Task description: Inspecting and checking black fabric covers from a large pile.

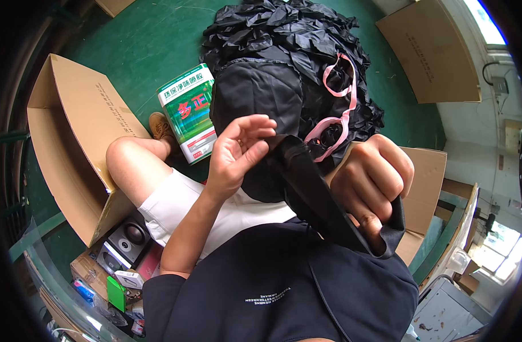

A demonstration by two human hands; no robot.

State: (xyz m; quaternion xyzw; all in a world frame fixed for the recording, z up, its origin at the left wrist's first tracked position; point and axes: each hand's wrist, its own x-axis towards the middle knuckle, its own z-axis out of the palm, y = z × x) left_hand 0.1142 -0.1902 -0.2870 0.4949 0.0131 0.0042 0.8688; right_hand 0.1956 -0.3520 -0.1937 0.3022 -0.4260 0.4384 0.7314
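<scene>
My right hand [372,179] is a closed fist, gripping a wide black fabric strap [323,196] that loops round its lower side. The strap runs up and left to a rounded black fabric piece [255,94] lying over my lap. Beside that piece, my left hand [241,151] is raised with the palm partly turned up, its fingers loosely bent and apart; nothing shows in it. Whether its fingertips touch the fabric I cannot tell. A large crumpled heap of black fabric pieces [289,28] lies beyond, with a pink band [352,102] forming loops on it.
A green and white metal can [187,114] stands left of the fabric, near my shoe. An open cardboard box [81,131] is at the left; a speaker [127,242] sits below it. More cardboard [429,51] lies at the far right, on a green floor [152,34].
</scene>
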